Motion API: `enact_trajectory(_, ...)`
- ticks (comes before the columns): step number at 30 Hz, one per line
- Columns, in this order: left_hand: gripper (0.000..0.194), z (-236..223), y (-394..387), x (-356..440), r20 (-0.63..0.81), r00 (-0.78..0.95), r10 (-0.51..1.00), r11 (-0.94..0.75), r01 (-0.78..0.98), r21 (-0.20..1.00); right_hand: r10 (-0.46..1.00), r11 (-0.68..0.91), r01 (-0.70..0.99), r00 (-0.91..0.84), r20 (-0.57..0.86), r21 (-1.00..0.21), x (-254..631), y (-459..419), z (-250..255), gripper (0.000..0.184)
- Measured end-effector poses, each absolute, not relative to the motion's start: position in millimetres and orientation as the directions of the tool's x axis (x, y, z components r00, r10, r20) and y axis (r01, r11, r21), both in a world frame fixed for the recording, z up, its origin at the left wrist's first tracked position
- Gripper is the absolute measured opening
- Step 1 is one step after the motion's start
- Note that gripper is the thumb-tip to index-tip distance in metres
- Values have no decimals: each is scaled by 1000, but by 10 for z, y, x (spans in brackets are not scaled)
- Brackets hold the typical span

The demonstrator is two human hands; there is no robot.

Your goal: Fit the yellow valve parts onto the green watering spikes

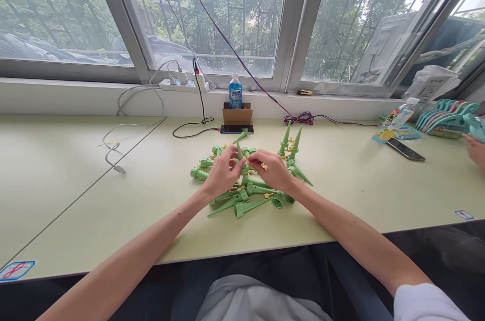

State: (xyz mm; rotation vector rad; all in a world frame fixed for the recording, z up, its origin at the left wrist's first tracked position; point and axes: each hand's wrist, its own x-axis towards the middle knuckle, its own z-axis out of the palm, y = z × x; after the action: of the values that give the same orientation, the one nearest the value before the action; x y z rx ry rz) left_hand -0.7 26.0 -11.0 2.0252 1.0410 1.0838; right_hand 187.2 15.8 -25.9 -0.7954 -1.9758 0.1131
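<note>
One blue bottle [235,92] beyond green spikes [254,205]

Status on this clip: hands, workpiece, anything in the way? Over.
Left hand gripping green spike, tip up. Right hand close beside it, holding small yellow piece. Loose spikes crowd around both hands.

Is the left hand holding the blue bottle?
No, the left hand holds a green plastic spike, while the blue bottle stands by the window.

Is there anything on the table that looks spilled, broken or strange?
No spill or breakage is visible. The green cones look somewhat untidy, jumbled around the left hand and right hand, pointing different ways.
</note>
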Motion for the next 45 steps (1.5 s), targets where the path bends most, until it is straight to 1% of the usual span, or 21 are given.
enact_trajectory(10, 20, -109, 255, -11, 406, 359, 840, -519, 316, 794, 587, 777, 478, -315, 746, -410, 1873, 163, -255, 14)
enact_trajectory(16, 21, -89, 234, 0, 381, 390, 838, -503, 286, 815, 598, 771, 480, -322, 734, -418, 1877, 164, -255, 14)
enact_trajectory(29, 17, -106, 235, -12, 418, 407, 812, -554, 311, 773, 584, 785, 465, -339, 738, -408, 1880, 171, -269, 13)
enact_trajectory(45, 16, -119, 223, -13, 450, 427, 785, -604, 362, 710, 612, 766, 475, -335, 716, -433, 1893, 166, -266, 14)
